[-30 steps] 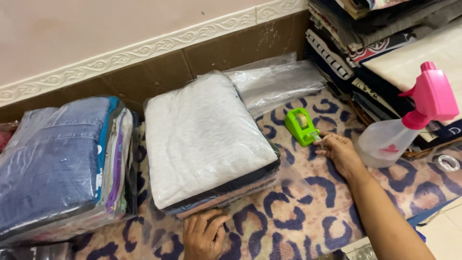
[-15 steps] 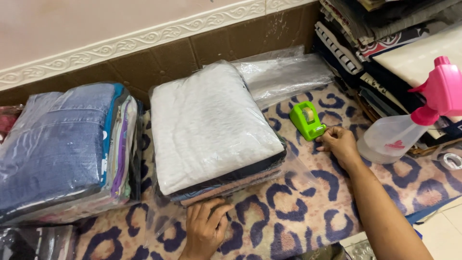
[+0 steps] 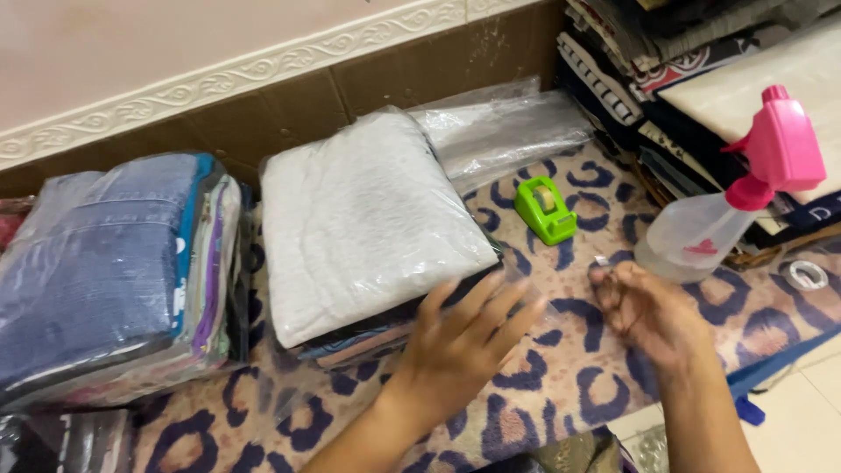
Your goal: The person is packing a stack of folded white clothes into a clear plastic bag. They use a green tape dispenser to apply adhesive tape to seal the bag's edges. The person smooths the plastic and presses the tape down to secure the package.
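While the left hand [image 3: 455, 350] reaches up from the lower middle of the frame, its fingers [image 3: 491, 302] are spread and flat, their tips at the front edge of a bagged white cloth [image 3: 368, 219] that tops a short pile of folded cloths at centre. Right of it, the right hand [image 3: 653, 315] is loosely curled, fingers drawn together on a small clear scrap, blurred, too small to tell. Above that hand lies a green tape dispenser [image 3: 545, 210] on the leopard-print mat [image 3: 543, 385]. A clear spray bottle [image 3: 701, 232] with a pink head stands at the right. A blue-topped stack of bagged cloths [image 3: 96, 271] fills the left; empty clear bags [image 3: 504, 131] lie behind.
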